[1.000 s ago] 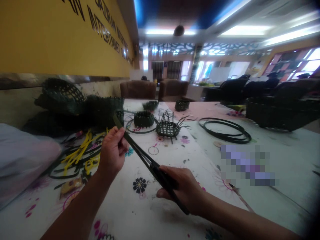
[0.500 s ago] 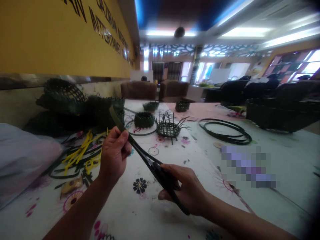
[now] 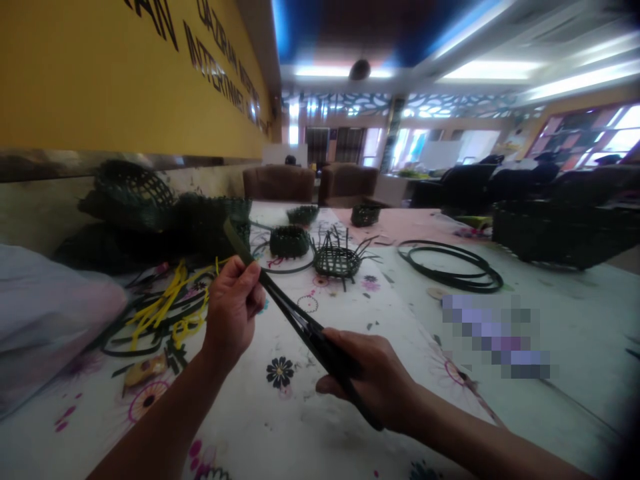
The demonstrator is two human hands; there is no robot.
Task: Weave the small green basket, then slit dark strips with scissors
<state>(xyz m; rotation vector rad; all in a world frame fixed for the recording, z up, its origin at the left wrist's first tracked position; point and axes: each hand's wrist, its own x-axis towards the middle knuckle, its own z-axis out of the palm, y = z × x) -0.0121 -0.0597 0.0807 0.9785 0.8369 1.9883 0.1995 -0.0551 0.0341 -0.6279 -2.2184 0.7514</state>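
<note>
My left hand (image 3: 234,303) is closed, pinching a dark green flat strip (image 3: 235,241) between thumb and fingers, its free end sticking up past them. From there the strip slants down to the right, split into two bands. Between the bands lie the metal blades of dark-handled scissors (image 3: 311,328). My right hand (image 3: 375,373) is wrapped around the scissors' handles, which it largely hides. Beyond my hands stands a partly woven basket (image 3: 337,260) with loose strip ends poking up. A small finished-looking dark green basket (image 3: 290,241) sits to its left.
Yellow strips (image 3: 160,300) and green offcuts lie left of my left hand, near a pale plastic bag (image 3: 55,327). Coiled green strip (image 3: 450,267) rests on the right, with a large dark basket (image 3: 565,233) behind. More woven baskets (image 3: 135,187) are piled by the wall.
Both hands keep their grips on the strip and scissors. My left hand has shifted very slightly right and down; the whole view has moved a little too.
</note>
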